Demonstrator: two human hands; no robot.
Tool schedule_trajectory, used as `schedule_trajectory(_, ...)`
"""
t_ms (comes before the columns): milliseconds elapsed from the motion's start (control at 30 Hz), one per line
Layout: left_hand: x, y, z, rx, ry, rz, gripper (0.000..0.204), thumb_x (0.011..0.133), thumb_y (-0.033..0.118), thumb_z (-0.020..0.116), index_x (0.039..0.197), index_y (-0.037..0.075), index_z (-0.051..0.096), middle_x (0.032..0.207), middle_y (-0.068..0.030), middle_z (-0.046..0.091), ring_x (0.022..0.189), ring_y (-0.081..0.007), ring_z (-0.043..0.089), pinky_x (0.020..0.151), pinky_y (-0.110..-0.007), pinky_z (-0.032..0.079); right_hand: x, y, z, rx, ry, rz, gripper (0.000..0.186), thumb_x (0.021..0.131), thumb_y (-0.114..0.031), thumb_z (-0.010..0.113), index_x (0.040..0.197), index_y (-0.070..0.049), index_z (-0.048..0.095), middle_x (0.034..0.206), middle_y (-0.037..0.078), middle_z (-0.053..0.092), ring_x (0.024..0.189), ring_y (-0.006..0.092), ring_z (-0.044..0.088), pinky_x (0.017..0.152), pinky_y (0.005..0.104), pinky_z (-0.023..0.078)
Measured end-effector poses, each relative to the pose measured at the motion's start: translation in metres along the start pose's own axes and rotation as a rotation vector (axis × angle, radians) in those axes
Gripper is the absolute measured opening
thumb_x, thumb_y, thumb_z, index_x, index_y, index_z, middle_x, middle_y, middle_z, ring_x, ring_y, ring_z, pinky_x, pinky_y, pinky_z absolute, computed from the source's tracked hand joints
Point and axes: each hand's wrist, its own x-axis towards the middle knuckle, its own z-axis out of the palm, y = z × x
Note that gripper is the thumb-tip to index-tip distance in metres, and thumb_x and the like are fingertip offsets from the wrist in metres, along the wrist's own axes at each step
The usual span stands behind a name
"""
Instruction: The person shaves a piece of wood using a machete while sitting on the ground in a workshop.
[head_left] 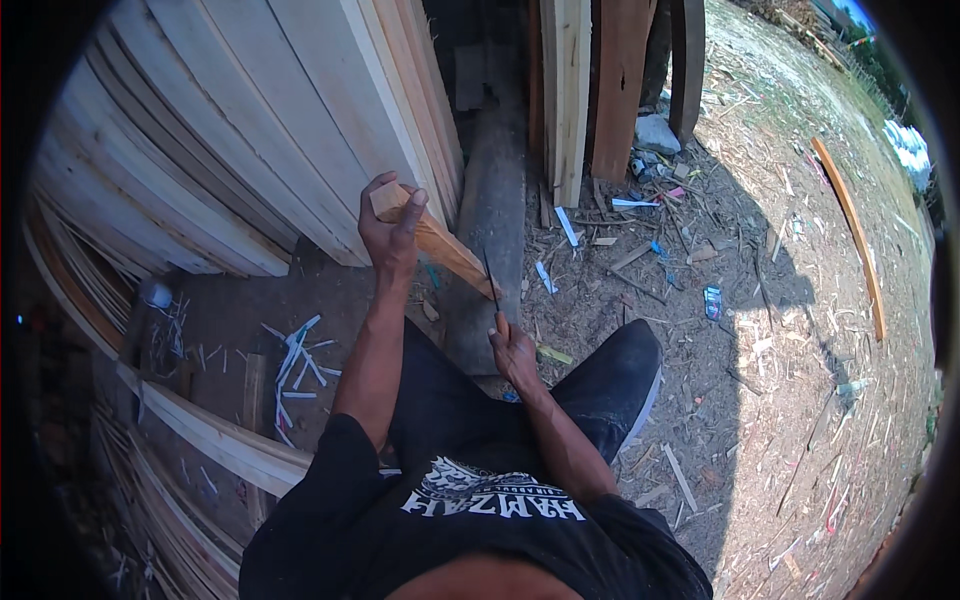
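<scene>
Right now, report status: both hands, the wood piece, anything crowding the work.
Left hand gripping wooden block by its top end. Right hand holding knife, blade at block's lower end. Stacked planks close behind left hand.

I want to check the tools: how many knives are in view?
1. The knife is in the right hand, its blade against the wooden piece that the left hand holds. Others may lie hidden among the scraps.
</scene>
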Motion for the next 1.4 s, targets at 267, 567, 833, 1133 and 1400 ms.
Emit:
schedule_trajectory(267, -0.014, -0.004, 0.008, -0.256, 0.029, 0.136, 0.036, 0.091, 0.037, 0.050, 0.096, 0.001, 0.051, 0.076, -0.0087, 0.054, 0.068, -0.0191, 0.055, 0.068, -0.032, 0.048, 0.010, 0.030, 0.007, 0.184, -0.045, 0.096, 0.043, 0.083, -0.033, 0.057, 0.105, 0.004, 0.056, 0.088, 0.029, 0.062, 0.090, 0.0436, 0.060, 0.078, 0.0475, 0.046)
schedule_trajectory(567, 0.006, -0.009, 0.030, 0.375, 0.337, 0.321, 0.043, 0.095, 0.039, 0.046, 0.079, 0.000, 0.051, 0.066, -0.0059, 0.051, 0.059, -0.0169, 0.049, 0.056, -0.031, 0.041, -0.019, -0.176, -0.099, 0.489, 0.085, -0.321, 0.040, 0.093, -0.035, 0.050, 0.102, 0.004, 0.056, 0.070, 0.013, 0.060, 0.060, 0.0190, 0.057, 0.060, 0.0342, 0.047)
schedule_trajectory(833, 0.004, -0.011, 0.043, 0.302, 0.297, 0.358, 0.039, 0.095, 0.034, 0.047, 0.077, 0.000, 0.051, 0.065, -0.0076, 0.050, 0.057, -0.0190, 0.049, 0.055, -0.033, 0.041, 0.017, -0.064, -0.017, 0.072, 0.131, -0.324, 0.047, 0.095, -0.043, 0.046, 0.098, 0.003, 0.055, 0.058, 0.002, 0.047, 0.050, 0.0116, 0.049, 0.054, 0.0280, 0.046)
schedule_trajectory(1133, 0.010, -0.019, 0.030, 0.291, 0.348, 0.323, 0.036, 0.094, 0.032, 0.049, 0.076, 0.000, 0.052, 0.066, -0.0077, 0.053, 0.058, -0.0194, 0.051, 0.056, -0.033, 0.042, -0.021, -0.208, -0.107, 0.970, 0.142, -0.819, 0.054, 0.092, -0.045, 0.051, 0.108, 0.006, 0.053, 0.058, 0.001, 0.046, 0.053, 0.0112, 0.046, 0.061, 0.0283, 0.046)
schedule_trajectory(1400, 0.003, -0.012, 0.047, 0.286, 0.291, 0.437, 0.039, 0.093, 0.033, 0.046, 0.081, -0.003, 0.055, 0.066, -0.0060, 0.050, 0.061, -0.0145, 0.046, 0.057, -0.030, 0.038, 0.023, -0.077, -0.028, 0.867, -0.197, 0.435, 0.043, 0.095, -0.040, 0.049, 0.101, 0.003, 0.053, 0.057, 0.003, 0.044, 0.046, 0.0126, 0.044, 0.050, 0.0322, 0.044)
